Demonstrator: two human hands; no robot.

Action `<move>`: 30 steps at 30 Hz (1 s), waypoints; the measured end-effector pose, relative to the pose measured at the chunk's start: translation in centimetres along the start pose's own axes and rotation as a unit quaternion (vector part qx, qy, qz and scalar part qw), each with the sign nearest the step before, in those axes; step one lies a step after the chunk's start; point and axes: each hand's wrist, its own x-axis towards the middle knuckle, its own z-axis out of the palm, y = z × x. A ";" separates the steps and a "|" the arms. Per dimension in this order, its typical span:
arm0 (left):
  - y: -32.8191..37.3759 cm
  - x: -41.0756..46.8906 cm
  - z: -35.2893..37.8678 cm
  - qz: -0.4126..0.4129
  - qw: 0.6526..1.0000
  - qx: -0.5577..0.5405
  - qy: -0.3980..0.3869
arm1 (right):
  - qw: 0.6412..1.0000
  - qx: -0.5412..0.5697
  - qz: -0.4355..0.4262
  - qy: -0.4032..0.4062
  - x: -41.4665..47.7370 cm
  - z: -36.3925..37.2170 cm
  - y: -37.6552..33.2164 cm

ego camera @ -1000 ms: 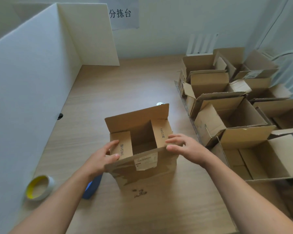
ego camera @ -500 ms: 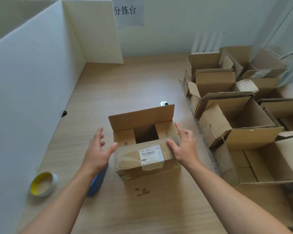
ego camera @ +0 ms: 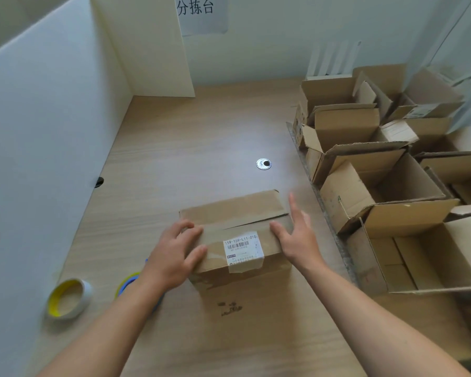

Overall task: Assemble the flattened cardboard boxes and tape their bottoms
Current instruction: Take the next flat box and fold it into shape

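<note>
Brown cardboard box (ego camera: 237,235), at the centre of the pale wooden desk (ego camera: 188,159), bottom flaps folded shut and facing up. My left hand (ego camera: 174,257) rests spread on the near flap at 9 o'clock. My right hand (ego camera: 297,238), fingers straight, presses the 3 o'clock edge. Best, I judge: level both flaps and close the skewed seam before fetching the yellow-cored tape roll (ego camera: 67,299) at 8 o'clock.
</note>
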 end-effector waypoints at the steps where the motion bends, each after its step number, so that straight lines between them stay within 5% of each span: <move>1: -0.2 -0.6 0.6 -0.003 1.000 0.001 -0.003 | 1.000 -0.020 -0.008 0.008 -0.3 -0.1 -0.3; 5: -0.2 -0.7 1.5 -0.009 1.000 -0.003 0.028 | 0.955 -0.264 -0.132 0.037 -0.7 0.2 -2.0; 8: -0.2 -0.3 1.6 -0.009 0.999 -0.004 0.030 | 0.924 -0.300 -0.234 -0.032 -0.8 2.2 -3.9; 11: -0.2 -0.3 1.5 -0.025 0.999 -0.013 0.036 | 0.901 -0.360 -0.198 -0.141 -1.3 4.8 -4.2; 20: -0.5 -0.8 1.9 -0.154 0.981 -0.105 0.046 | 0.905 -0.364 -0.166 -0.142 -1.4 7.0 -3.9; 30: -1.7 -5.3 4.3 -0.136 0.986 -0.096 0.003 | 0.887 -0.406 -0.196 -0.100 -5.4 7.2 -1.3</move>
